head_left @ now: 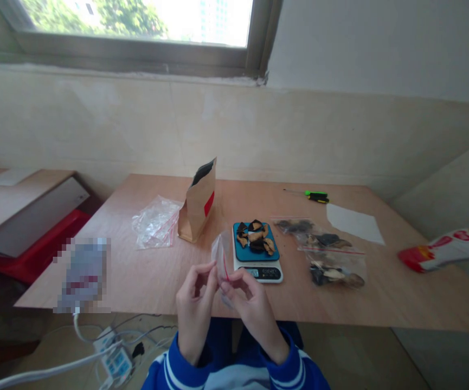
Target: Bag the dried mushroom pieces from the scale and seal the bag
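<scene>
Lower centre: left hand [196,297] and right hand [252,299] are pinching a clear red-striped plastic bag [220,251], apparently opening it; parting seems needed.

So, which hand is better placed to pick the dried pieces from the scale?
Probably the right hand: it is nearer to the scale with the dried pieces. The left hand is farther away, and both hands pinch the plastic bag.

Clear plastic zip bag [220,250], red seal line running steeply, roughly upright, pinched from both sides by fingers [209,271]
</scene>
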`<control>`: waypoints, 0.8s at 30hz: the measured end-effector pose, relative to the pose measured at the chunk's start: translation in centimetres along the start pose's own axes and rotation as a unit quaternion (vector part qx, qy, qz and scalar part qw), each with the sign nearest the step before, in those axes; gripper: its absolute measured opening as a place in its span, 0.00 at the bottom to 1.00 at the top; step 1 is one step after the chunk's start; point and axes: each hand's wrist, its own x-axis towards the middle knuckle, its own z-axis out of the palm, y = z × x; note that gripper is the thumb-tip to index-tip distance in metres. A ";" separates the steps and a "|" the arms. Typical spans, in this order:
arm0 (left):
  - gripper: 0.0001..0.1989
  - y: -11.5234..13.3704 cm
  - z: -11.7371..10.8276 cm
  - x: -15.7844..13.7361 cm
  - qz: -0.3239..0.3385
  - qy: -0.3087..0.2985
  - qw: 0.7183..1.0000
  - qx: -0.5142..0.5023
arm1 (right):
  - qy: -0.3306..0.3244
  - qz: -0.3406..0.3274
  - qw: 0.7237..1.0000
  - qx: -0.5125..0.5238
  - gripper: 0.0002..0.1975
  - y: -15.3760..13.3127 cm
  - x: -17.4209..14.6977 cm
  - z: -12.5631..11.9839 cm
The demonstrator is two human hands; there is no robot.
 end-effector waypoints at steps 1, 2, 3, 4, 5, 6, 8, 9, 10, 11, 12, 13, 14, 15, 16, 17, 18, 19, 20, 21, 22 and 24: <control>0.11 0.0 0.0 0.1 0.014 0.006 1.000 0.014 | 0.001 0.013 1.000 0.027 0.15 0.0 0.3 -0.6; 0.10 0.1 -0.1 0.3 0.028 0.019 0.999 0.028 | 0.015 0.024 0.998 0.053 0.16 0.1 0.8 -1.3; 0.09 0.1 -0.2 0.5 0.040 0.039 0.998 0.041 | 0.038 0.032 0.996 0.074 0.17 0.1 1.2 -2.1; 0.08 0.3 -0.4 0.9 0.050 0.061 0.996 0.053 | 0.065 0.037 0.994 0.084 0.17 0.2 1.7 -3.0; 0.08 0.4 -0.5 1.4 0.056 0.078 0.993 0.064 | 0.086 0.034 0.992 0.080 0.17 0.4 2.2 -3.9; 0.07 0.6 -0.6 1.9 0.059 0.085 0.992 0.072 | 0.095 0.020 0.994 0.057 0.17 0.6 2.8 -4.8; 0.07 1.0 -0.7 3.2 0.057 0.071 0.993 0.077 | 0.077 -0.038 0.995 -0.047 0.17 1.3 4.0 -6.7; 0.08 1.2 -0.7 3.8 0.054 0.062 0.994 0.075 | 0.063 -0.071 0.988 -0.118 0.19 1.8 4.6 -7.5; 0.10 1.5 -0.7 4.4 0.052 0.058 0.994 0.072 | 0.054 -0.098 0.975 -0.192 0.21 2.4 5.2 -8.3; 0.12 1.7 -0.7 5.0 0.052 0.059 0.994 0.071 | 0.053 -0.116 0.957 -0.260 0.24 3.0 5.9 -8.9; 0.13 1.9 -0.7 5.5 0.052 0.062 0.994 0.078 | 0.054 -0.123 0.938 -0.320 0.27 3.7 6.5 -9.5; 0.12 2.2 -0.7 5.8 0.054 0.066 0.992 0.093 | 0.054 -0.124 0.920 -0.368 0.29 4.5 7.0 -9.9; 0.11 2.4 -0.8 6.2 0.055 0.071 0.989 0.115 | 0.048 -0.124 0.906 -0.402 0.30 5.2 7.5 -10.3; 0.10 2.5 -0.8 6.4 0.055 0.075 0.986 0.141 | 0.035 -0.126 0.896 -0.425 0.30 5.8 8.0 -10.6; 0.09 2.7 -0.8 6.5 0.053 0.078 0.981 0.169 | 0.022 -0.129 0.889 -0.439 0.29 6.4 8.3 -10.9; 0.09 2.7 -0.8 6.7 0.050 0.083 0.976 0.194 | 0.011 -0.134 0.885 -0.445 0.27 6.8 8.5 -11.1; 0.09 2.7 -0.7 6.7 0.047 0.089 0.972 0.211 | 0.004 -0.139 0.882 -0.449 0.25 7.2 8.7 -11.3; 0.09 2.6 -0.6 6.8 0.046 0.094 0.969 0.222 | 0.003 -0.145 0.880 -0.453 0.24 7.3 8.8 -11.4; 0.09 2.4 -0.3 6.9 0.049 0.097 0.968 0.227 | 0.005 -0.150 0.877 -0.456 0.22 7.4 8.9 -11.5; 0.09 2.2 -0.1 7.0 0.058 0.100 0.967 0.229 | 0.009 -0.155 0.874 -0.461 0.21 7.4 8.9 -11.5; 0.09 1.9 0.3 7.1 0.069 0.106 0.966 0.227 | 0.011 -0.159 0.870 -0.467 0.20 7.2 9.0 -11.5; 0.09 1.1 1.0 7.2 0.099 0.128 0.961 0.224 | 0.016 -0.165 0.864 -0.474 0.18 6.9 9.1 -11.5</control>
